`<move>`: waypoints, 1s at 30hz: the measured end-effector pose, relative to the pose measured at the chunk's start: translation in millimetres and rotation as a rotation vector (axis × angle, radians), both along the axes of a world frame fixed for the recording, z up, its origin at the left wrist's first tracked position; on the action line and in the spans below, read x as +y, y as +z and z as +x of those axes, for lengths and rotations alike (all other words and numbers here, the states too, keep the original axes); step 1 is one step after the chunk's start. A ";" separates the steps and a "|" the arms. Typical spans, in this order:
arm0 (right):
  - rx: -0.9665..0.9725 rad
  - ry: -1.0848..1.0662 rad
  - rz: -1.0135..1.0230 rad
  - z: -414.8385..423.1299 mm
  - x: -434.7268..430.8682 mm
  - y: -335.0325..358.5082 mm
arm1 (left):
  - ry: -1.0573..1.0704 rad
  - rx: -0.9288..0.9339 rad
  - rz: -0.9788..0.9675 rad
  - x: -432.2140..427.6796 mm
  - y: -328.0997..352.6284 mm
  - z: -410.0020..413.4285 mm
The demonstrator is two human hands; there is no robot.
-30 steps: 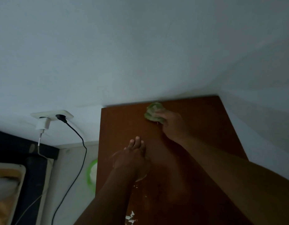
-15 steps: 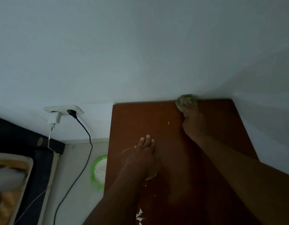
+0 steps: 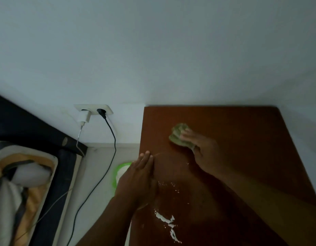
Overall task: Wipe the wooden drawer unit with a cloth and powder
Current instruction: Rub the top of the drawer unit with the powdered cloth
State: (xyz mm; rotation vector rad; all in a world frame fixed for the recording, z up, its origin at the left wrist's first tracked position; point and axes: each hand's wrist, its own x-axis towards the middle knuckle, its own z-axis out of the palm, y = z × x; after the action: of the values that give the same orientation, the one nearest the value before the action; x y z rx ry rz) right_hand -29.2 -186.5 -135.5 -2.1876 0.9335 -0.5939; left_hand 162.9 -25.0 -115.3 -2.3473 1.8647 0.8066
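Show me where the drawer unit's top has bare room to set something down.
Free: the right half of the wooden top, between the right hand with its green cloth and the right edge. Crowded: the left front, with the left hand and white powder.

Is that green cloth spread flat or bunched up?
Bunched up: the green cloth sits as a crumpled wad under the right hand fingertips on the wooden top.

right hand (image 3: 205,151) presses green cloth (image 3: 179,134) on wooden drawer unit (image 3: 242,139).
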 end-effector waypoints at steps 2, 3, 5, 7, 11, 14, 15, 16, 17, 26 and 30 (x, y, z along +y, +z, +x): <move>-0.021 -0.081 -0.100 27.5 -41.9 -1.1 | 0.018 0.004 0.009 11.6 -0.8 5.9; -0.002 -0.106 -0.103 41.0 -62.1 -3.5 | 0.028 0.012 0.004 14.2 -2.0 5.0; 0.109 -0.127 -0.045 62.4 -89.7 -15.4 | 0.058 0.034 -0.016 14.5 -5.2 1.0; 0.185 -0.103 -0.071 77.3 -92.1 -32.3 | 0.062 0.041 -0.022 11.6 -7.6 1.0; 0.150 0.109 -0.168 88.0 -47.7 -37.1 | 0.026 0.036 -0.010 11.4 -8.9 8.2; 0.138 0.238 -0.165 64.5 12.8 -25.5 | 0.034 0.072 0.005 10.8 -7.8 9.5; 0.147 0.274 -0.135 52.7 33.3 -21.5 | 0.042 0.085 0.007 10.5 -7.8 10.3; 0.149 0.298 -0.090 40.8 51.1 -17.4 | 0.044 0.097 0.006 9.4 -7.5 10.7; 0.146 0.314 -0.043 28.9 64.8 -14.2 | 0.043 0.106 0.002 8.7 -7.3 11.1; 0.155 0.042 -0.004 72.7 4.8 9.2 | 0.043 0.113 -0.173 42.3 -5.2 7.8; 0.222 0.202 -0.122 74.3 60.2 -7.1 | 0.157 0.112 -0.305 59.8 -10.0 12.6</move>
State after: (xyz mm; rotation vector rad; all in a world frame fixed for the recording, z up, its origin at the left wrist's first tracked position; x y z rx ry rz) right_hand 45.1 -126.3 -142.6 -2.4584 0.7907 -0.3232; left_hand 175.5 34.8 -125.3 -2.7123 1.9926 0.7240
